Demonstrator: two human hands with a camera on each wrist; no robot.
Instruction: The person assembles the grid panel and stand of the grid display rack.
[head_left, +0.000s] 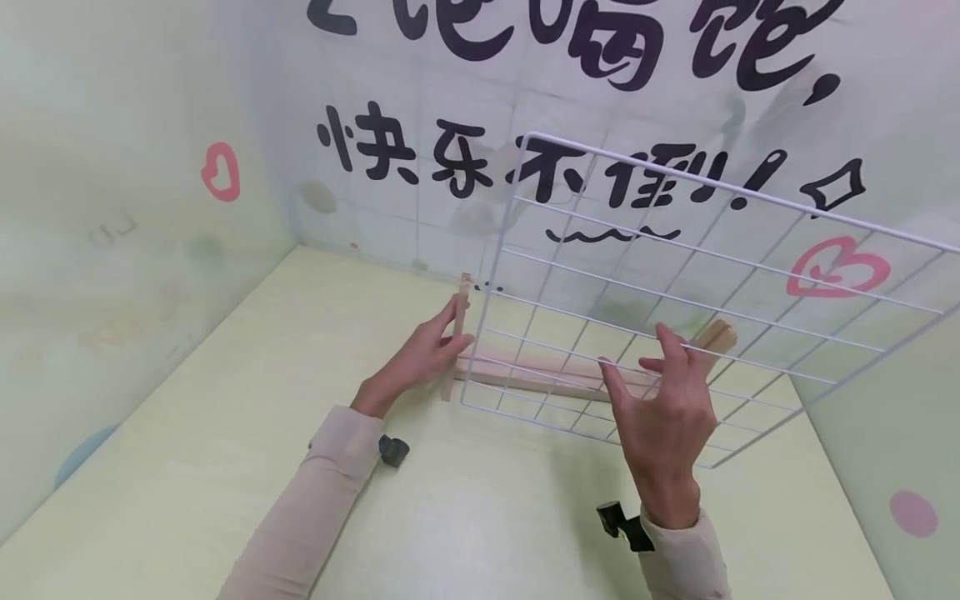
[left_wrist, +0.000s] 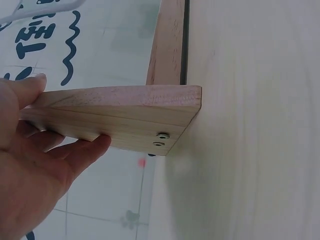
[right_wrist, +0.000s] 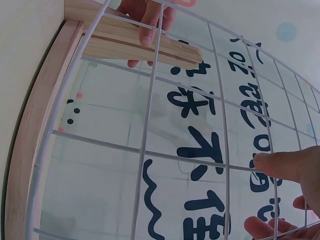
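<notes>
My left hand (head_left: 423,354) pinches the left wooden end piece (left_wrist: 120,97) of a low wooden stand, thumb on one side and fingers on the other. Two metal screw heads (left_wrist: 162,135) show near that piece's lower end. A wooden crossbar (head_left: 540,379) joins it to the right end piece (head_left: 718,337). Above the stand, tilted, is a white wire grid panel (head_left: 675,173). My right hand (head_left: 667,408) grips the grid's wires, its thumb (right_wrist: 280,165) against a wire. A groove (right_wrist: 115,41) runs along the left end piece in the right wrist view.
The stand rests on a pale tabletop (head_left: 435,517) near the back wall panel (head_left: 375,225), which bears black lettering and drawings. Side panels (head_left: 112,250) enclose the table at left and right. A small black device (head_left: 393,450) is strapped to each wrist.
</notes>
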